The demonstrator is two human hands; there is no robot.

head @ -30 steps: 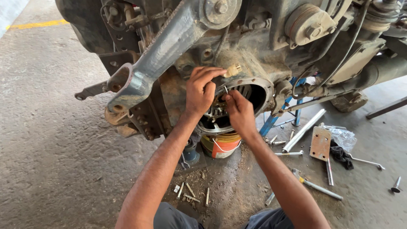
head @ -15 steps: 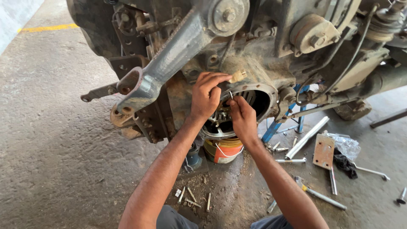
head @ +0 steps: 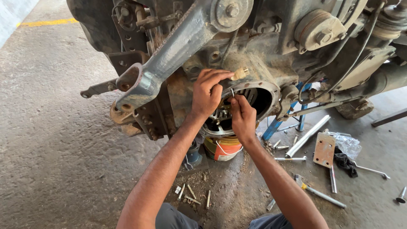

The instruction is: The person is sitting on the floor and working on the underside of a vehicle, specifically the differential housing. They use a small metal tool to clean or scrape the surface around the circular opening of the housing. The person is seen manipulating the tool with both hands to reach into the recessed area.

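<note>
While the left hand (head: 206,94) presses on the rim of the round opening (head: 248,101) in the engine, the right hand (head: 242,117) pinches a thin wire (head: 232,91) there; a bucket (head: 222,148) stands below.

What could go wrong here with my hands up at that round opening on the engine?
The thin wire pinched in the right hand might drop among the gears inside the round opening. The left hand rests on the opening's metal rim, which may scrape fingers. Loose bolts by your knees could roll underfoot.
</note>
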